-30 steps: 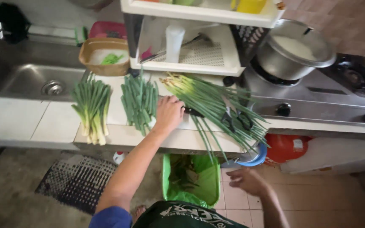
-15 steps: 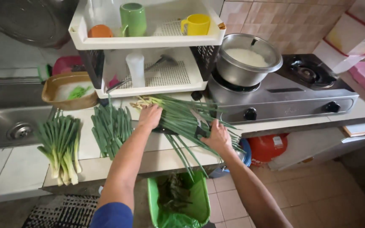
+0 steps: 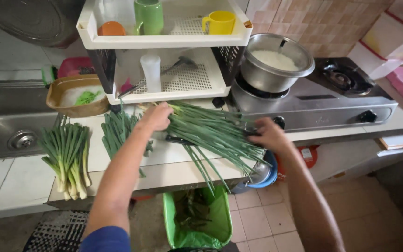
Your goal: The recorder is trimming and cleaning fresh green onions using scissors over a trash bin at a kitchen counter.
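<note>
Green spring onions lie in a long loose bundle across the middle of the frame, on the tiled worktop in front of the white dish rack, their leaf tips hanging over the worktop's front edge above the green bin on the floor. A second ago only the left hand lay on this bundle while the right hung low near the floor; half a second ago the right had come up to the leafy end, and now both hands are on it. In the head view, the left hand rests at the bundle's upper-left end with its fingers curled over the stalks, and the right hand presses down on the leaves toward the right, near the front of the gas stove; whether its fingers close around the leaves cannot be told. A dark knife handle shows just under the bundle. Two other bunches, one at lower left and one beside the left forearm, lie apart and unmoved. With both hands now bearing on it, the long bundle looks gathered and steadied.
</note>
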